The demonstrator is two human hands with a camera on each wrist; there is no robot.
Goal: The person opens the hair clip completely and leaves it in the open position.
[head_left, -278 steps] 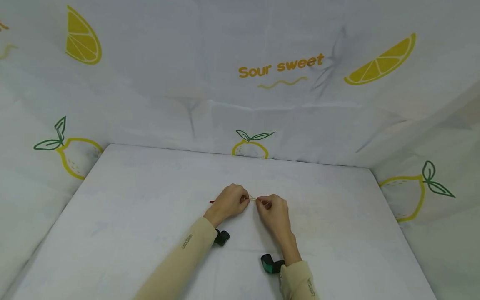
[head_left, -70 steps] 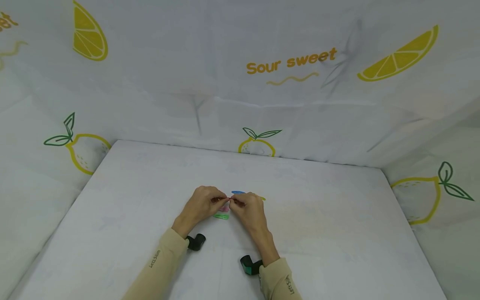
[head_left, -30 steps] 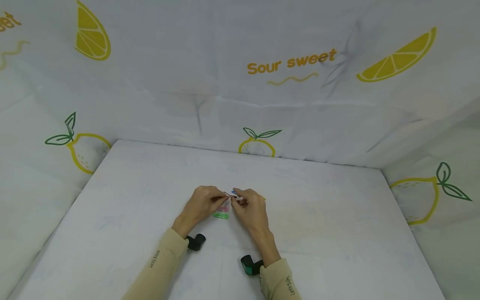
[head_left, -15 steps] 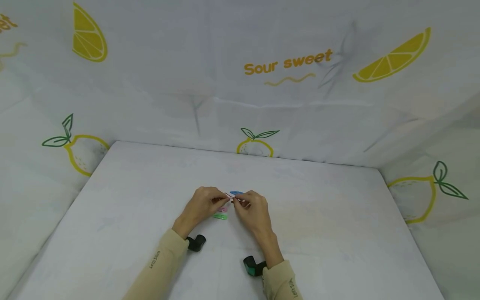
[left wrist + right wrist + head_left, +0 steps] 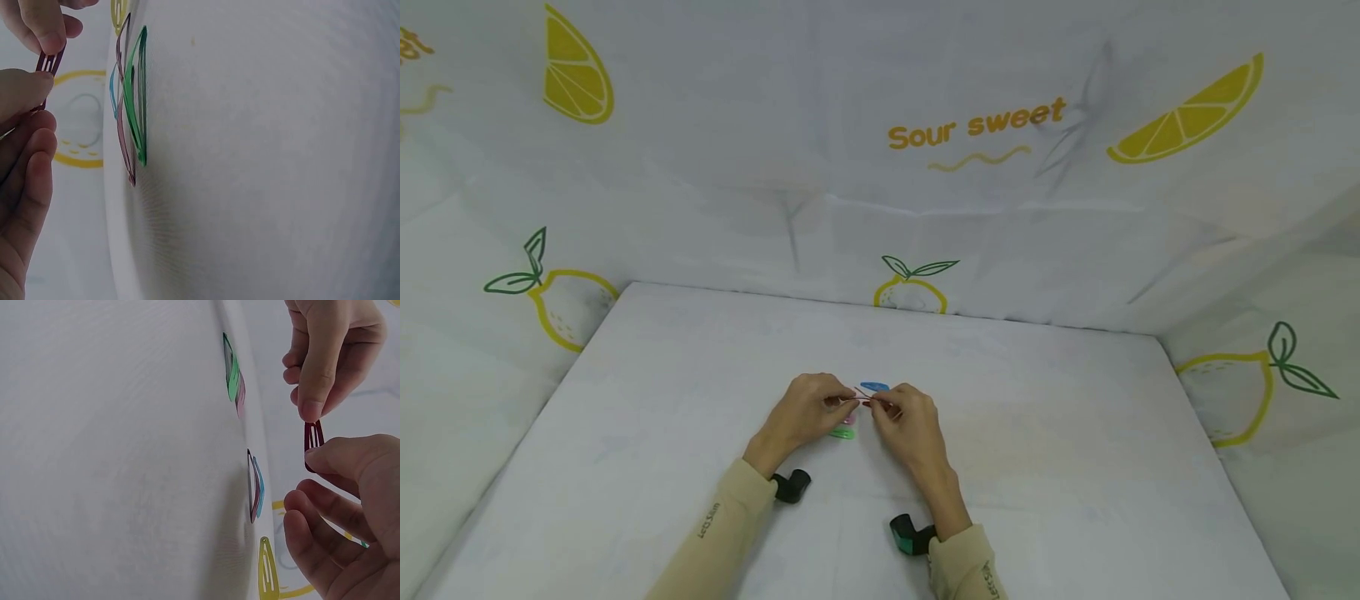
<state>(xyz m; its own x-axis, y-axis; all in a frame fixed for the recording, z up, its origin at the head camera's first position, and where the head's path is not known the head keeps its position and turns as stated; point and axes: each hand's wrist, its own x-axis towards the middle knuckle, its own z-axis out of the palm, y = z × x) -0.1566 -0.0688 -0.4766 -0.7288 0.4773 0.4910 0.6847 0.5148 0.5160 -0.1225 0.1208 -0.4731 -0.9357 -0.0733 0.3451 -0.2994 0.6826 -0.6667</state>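
Between left hand [image 5: 805, 412] and right hand [image 5: 913, 429]: dark red hair clip [image 5: 314, 433], pinched near opposite ends by both, held up off white surface [image 5: 1075, 450]. Lying on surface close by: green clip [image 5: 843, 434] nearest to wearer; pink clip [image 5: 850, 421] just beyond, partly covered by left hand in head view; farther back, blue clip [image 5: 874, 387], with second dark clip [image 5: 254, 494] right beside. Visible near these in right wrist view: yellow clip [image 5: 268, 569], slotted, flat on surface.

Head view high, facing forward-down; wrist views close, sideways, sharing the held maroon clip [image 5: 309, 439]
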